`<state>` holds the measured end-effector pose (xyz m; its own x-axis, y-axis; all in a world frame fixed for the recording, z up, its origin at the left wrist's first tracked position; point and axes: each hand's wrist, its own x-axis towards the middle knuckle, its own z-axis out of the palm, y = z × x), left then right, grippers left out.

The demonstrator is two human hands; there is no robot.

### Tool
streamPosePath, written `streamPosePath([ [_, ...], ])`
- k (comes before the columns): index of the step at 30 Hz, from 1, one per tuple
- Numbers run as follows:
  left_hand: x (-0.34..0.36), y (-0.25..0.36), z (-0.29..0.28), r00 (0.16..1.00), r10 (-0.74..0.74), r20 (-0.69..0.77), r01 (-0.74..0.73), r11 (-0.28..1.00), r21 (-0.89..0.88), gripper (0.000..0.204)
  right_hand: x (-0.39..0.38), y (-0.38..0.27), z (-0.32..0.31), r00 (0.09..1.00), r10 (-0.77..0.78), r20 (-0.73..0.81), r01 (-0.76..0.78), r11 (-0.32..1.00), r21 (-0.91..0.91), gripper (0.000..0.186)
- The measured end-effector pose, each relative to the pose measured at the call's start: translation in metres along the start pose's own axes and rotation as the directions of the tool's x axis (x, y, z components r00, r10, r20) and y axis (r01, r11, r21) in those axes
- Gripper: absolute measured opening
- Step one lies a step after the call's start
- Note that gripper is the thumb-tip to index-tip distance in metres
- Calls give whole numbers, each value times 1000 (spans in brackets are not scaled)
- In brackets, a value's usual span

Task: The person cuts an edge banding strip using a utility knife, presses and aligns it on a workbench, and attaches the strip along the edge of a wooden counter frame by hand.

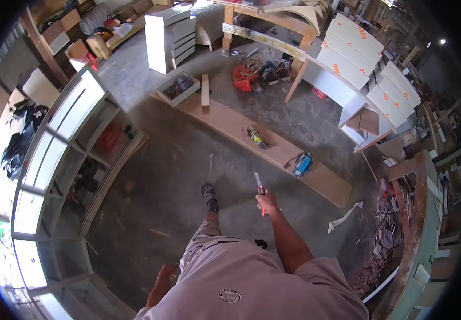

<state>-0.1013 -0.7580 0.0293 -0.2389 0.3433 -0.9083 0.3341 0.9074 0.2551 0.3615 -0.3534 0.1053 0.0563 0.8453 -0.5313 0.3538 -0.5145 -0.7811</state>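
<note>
My right hand (266,201) is closed round a hand tool (258,180) with a red-and-black handle and a pale flat blade. The blade points away from me over the concrete floor; its exact kind is too small to tell. My left hand (167,273) hangs low beside my shirt, its fingers partly hidden. Ahead, a long brown board (219,121) lies flat on the floor. On it are a yellow-green power tool (257,137) and a blue power tool (302,164), both apart from my hands.
A tray of tools (190,95) and a pale block (205,90) sit at the board's far end. A shelved cabinet frame (54,133) stands left. Wood scraps (382,240) pile up at right. Beyond are a workbench (265,40), tangled cords (254,66) and a white drawer unit (170,42).
</note>
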Motion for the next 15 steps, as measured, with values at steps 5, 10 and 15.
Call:
streamPosePath([
  [5,80,149,-91,1000,5,14,-4,998,-59,40,52,13,-2,986,144,-90,-169,870,-463,17],
  [10,198,366,-222,922,386,-35,-300,767,567,37,50,20,-49,811,562,-165,-583,799,-144,25],
  [15,258,596,-313,611,787,-82,-448,429,784,40,81,-29,-60,743,639,-198,-581,763,283,26],
])
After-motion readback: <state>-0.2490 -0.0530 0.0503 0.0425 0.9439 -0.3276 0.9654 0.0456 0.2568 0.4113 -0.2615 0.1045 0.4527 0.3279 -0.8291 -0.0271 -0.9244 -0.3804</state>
